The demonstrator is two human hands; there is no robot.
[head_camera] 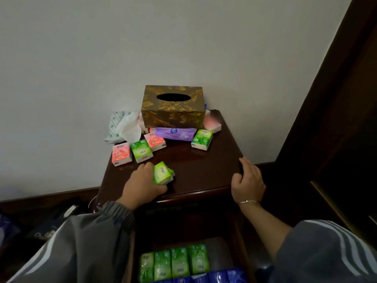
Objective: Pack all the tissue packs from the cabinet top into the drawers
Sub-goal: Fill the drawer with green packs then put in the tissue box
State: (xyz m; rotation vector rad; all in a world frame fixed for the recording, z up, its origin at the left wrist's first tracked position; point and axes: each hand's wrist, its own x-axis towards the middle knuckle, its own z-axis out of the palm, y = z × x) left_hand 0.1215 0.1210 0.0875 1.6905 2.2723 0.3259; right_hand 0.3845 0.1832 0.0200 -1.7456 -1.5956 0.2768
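A left hand (142, 185) is gripping a green tissue pack (162, 173) near the front edge of a dark wooden surface (200, 164), fingers curling round it. The right hand (247, 180) is holding the front right corner, fingers bending over the edge. Loose packs (141, 150) are lying towards the back by a gold tissue box (173, 107). Below, an open drawer (241, 237) is holding stored packs (179, 260).

Our left hand (142, 184) grips a green tissue pack (162, 173) on the cabinet top (200, 166), our right hand (247, 180) holds its right edge, and below us an open drawer (219, 254) shows green packs (179, 262).
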